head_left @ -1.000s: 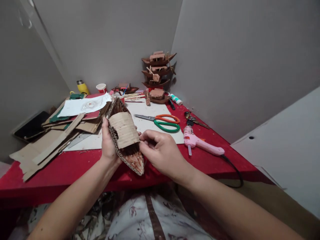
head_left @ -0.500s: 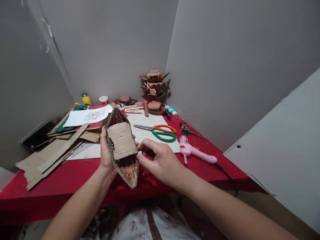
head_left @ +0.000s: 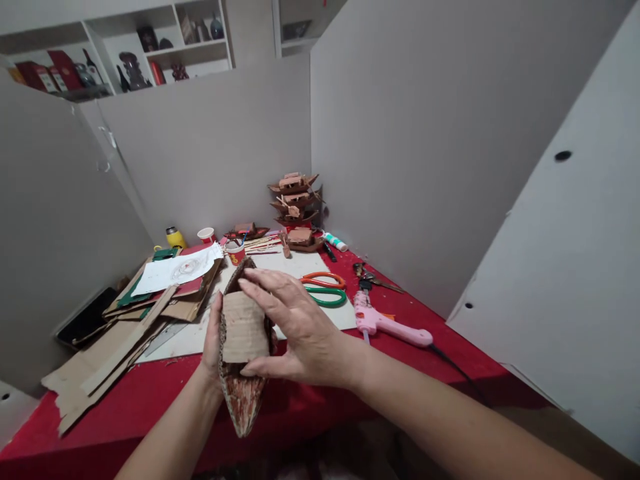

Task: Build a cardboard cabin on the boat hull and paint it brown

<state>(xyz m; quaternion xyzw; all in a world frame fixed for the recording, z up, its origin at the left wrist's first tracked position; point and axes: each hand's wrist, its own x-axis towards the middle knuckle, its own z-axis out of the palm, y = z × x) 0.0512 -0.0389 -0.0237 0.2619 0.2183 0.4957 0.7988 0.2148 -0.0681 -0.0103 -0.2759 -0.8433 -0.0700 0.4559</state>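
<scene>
A small model boat (head_left: 242, 400), made of brown-painted corrugated cardboard with pointed ends, is held above the near part of the table. Across its middle lies a curved, ribbed piece of tan cardboard, a roof (head_left: 244, 328). From the left side my left hand (head_left: 213, 343) is closed around the hull, its fingers mostly hidden behind it. My right hand (head_left: 300, 327) reaches over from the right and spans the roof, thumb at its near edge and fingertips at its far edge. Behind that hand, the scissors (head_left: 327, 297) with orange and green handles are partly covered.
A pink hot glue gun (head_left: 393, 325) with a cord lies on the right of the red-covered table (head_left: 165, 393). Cardboard strips (head_left: 125, 340) and paper (head_left: 175, 272) pile up on the left. Stacked finished boats (head_left: 294, 200), paper cups (head_left: 235, 252) and a yellow bottle (head_left: 175, 237) stand at the back.
The view has tilted up, bringing shelves into sight. The boat's near tip has swung left and toward me. My right hand has moved from the boat's right side onto the roof, fingers spread across it.
</scene>
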